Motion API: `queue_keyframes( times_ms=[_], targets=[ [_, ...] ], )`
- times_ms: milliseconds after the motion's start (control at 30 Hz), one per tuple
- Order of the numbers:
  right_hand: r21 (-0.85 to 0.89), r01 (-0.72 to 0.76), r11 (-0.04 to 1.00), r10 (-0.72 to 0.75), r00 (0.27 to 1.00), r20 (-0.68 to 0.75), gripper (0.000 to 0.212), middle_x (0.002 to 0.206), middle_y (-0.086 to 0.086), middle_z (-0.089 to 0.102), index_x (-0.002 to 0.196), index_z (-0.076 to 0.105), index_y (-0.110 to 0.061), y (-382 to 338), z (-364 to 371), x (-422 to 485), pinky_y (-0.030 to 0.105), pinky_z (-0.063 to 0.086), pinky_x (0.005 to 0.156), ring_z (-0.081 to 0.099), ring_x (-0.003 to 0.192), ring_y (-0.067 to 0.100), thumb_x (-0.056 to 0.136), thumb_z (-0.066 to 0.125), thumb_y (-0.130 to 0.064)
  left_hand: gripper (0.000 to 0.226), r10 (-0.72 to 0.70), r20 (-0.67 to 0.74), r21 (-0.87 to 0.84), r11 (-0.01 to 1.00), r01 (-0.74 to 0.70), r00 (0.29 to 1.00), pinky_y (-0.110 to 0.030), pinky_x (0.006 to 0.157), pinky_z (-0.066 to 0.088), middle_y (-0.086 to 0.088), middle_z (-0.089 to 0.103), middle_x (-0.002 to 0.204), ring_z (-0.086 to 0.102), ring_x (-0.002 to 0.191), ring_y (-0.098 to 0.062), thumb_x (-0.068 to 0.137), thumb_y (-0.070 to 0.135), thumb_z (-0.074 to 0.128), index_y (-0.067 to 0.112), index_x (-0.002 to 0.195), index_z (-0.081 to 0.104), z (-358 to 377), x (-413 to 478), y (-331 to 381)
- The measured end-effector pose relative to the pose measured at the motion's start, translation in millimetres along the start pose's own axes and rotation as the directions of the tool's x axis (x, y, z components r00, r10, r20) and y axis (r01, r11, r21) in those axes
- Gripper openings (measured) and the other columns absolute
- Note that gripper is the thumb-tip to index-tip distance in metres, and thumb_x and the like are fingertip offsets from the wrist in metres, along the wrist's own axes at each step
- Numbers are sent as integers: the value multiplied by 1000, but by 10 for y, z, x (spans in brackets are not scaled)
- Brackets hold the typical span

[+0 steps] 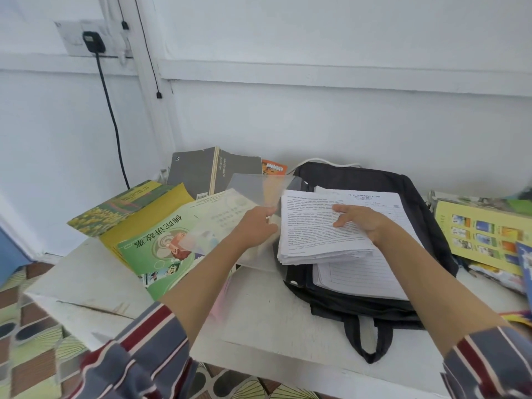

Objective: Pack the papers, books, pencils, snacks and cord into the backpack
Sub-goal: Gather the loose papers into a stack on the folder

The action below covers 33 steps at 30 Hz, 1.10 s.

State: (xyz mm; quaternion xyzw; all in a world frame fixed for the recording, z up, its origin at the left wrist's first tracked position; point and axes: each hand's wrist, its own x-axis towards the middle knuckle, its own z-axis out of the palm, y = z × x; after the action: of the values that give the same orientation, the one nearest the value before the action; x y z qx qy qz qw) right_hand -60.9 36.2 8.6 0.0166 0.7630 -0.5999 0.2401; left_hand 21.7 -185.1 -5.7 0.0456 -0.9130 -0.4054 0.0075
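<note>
A black backpack [426,223] lies flat on the white table [267,321], its handle toward me. A thick stack of printed papers [311,234] rests on it, above a lined notebook [354,277]. My right hand [359,220] grips the stack's right side, thumb on the top sheet. My left hand [256,228] pinches a clear plastic sleeve [259,188] lifted beside the stack's left edge. Green and yellow books [161,240] lie at left, and a grey book [210,171] leans at the back. A white cord [322,161] shows behind the backpack.
Colourful booklets and packets [483,234] are piled at the table's right edge. A black cable [112,116] runs down the wall from a socket at upper left. A patterned floor lies below the table's left side.
</note>
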Motion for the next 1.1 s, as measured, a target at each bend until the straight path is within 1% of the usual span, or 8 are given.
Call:
queue_keyframes(
  times_ms=[67,333,433,500,600,767,1000,1100],
  targets=[
    [57,16,998,-16,1000,7,55,126,7,53,127,55,-18,-41,126,3,31,52,74,56,102,27,80,55,11,53,-2,18,23,1000,1,1000,-31,104,34,-5,40,147,42,130,-24,91,8,49,16,142,38,5,14,30],
    [53,98,994,-100,994,36,67,137,4,43,145,26,-31,-99,666,50,40,45,96,49,115,27,89,51,-4,54,9,144,76,997,-20,990,-27,104,29,-2,40,146,41,130,-19,91,19,57,21,142,39,-89,56,39],
    [57,79,995,-77,997,-33,68,137,7,41,148,12,-28,-34,682,35,40,42,93,48,109,26,92,43,-4,51,-35,-107,11,999,36,994,-29,103,30,-4,42,144,41,130,-22,92,27,56,21,140,40,-265,103,-146],
    [-39,77,996,-80,995,-61,63,137,6,42,148,15,-23,-19,677,3,38,38,92,45,110,25,93,40,-3,52,-206,-327,83,966,245,922,-36,104,31,-11,39,145,37,131,-30,92,28,52,17,141,37,-420,186,-378],
    [-177,88,980,-103,991,-80,52,127,6,48,142,30,-13,-35,670,-38,37,39,91,46,105,21,92,40,0,57,-417,-329,135,867,480,847,-39,101,33,-18,40,140,37,128,-36,92,26,47,8,142,28,-551,230,-672],
    [-122,44,991,-56,994,-95,51,123,11,54,134,39,-7,-43,698,-25,37,47,83,51,100,25,87,44,11,50,-396,-341,6,906,423,853,-40,99,40,-16,52,128,49,117,-36,86,15,51,9,135,39,-592,281,-802],
    [116,63,991,-69,996,50,60,103,5,63,135,37,-15,-44,855,-26,36,54,71,61,94,25,85,52,14,52,-356,-58,-473,833,289,933,-24,63,39,-12,53,119,53,84,-21,80,-6,63,16,126,53,-864,222,-869],
    [151,70,986,-85,992,95,63,98,7,67,134,39,-20,-24,853,-26,37,55,72,64,92,25,84,54,14,45,-324,109,-467,818,336,940,-28,81,44,-12,57,118,55,95,-21,82,-4,62,24,118,57,-956,187,-902]
  ],
)
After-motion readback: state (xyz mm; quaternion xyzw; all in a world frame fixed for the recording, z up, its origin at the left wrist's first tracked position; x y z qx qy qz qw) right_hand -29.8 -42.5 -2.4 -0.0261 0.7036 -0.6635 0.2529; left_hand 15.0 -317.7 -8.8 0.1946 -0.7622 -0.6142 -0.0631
